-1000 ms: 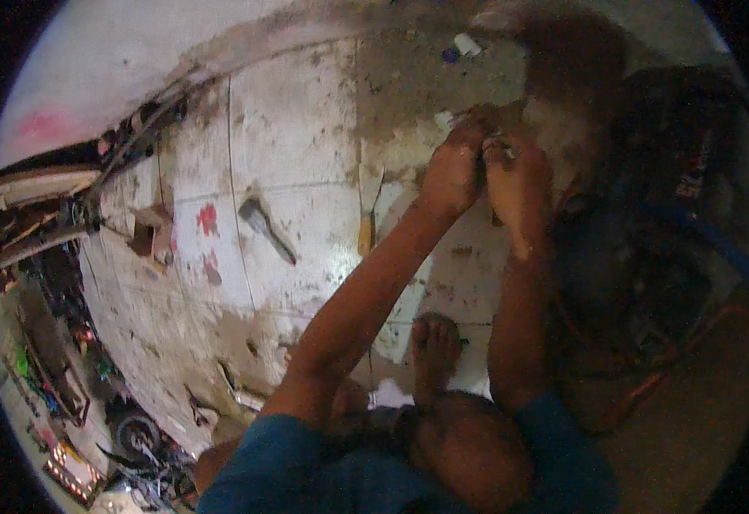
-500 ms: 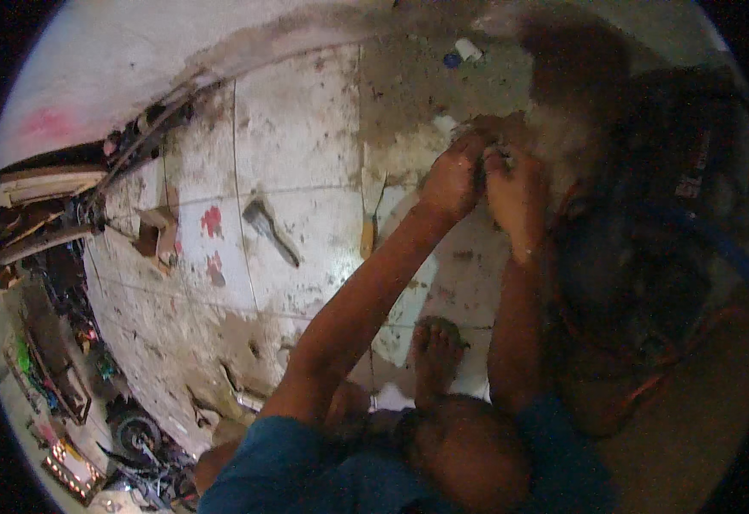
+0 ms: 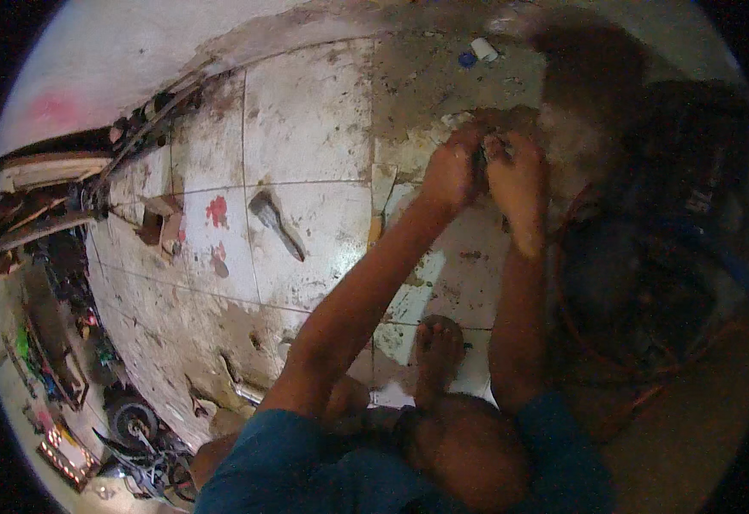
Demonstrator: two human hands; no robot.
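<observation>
My left hand (image 3: 452, 171) and my right hand (image 3: 518, 176) are stretched out together over the dirty tiled floor (image 3: 306, 120), fingers curled around a small dark part (image 3: 483, 156) pinched between them. What the part is I cannot make out. Just to the right lies a big dark machine (image 3: 649, 257) with orange and blue cables. My bare foot (image 3: 439, 351) rests on the tiles below my arms.
A hammer (image 3: 277, 224) lies on the tiles to the left. A tool with a yellow handle (image 3: 378, 214) sits beside my left forearm. A small wooden block (image 3: 158, 224) stands further left. A blue cap (image 3: 467, 60) and a white piece (image 3: 483, 49) lie near the wall. Clutter fills the lower left.
Both hands have stayed on the small part; they shifted slightly and the fingers worked at it. Nothing else moved.
</observation>
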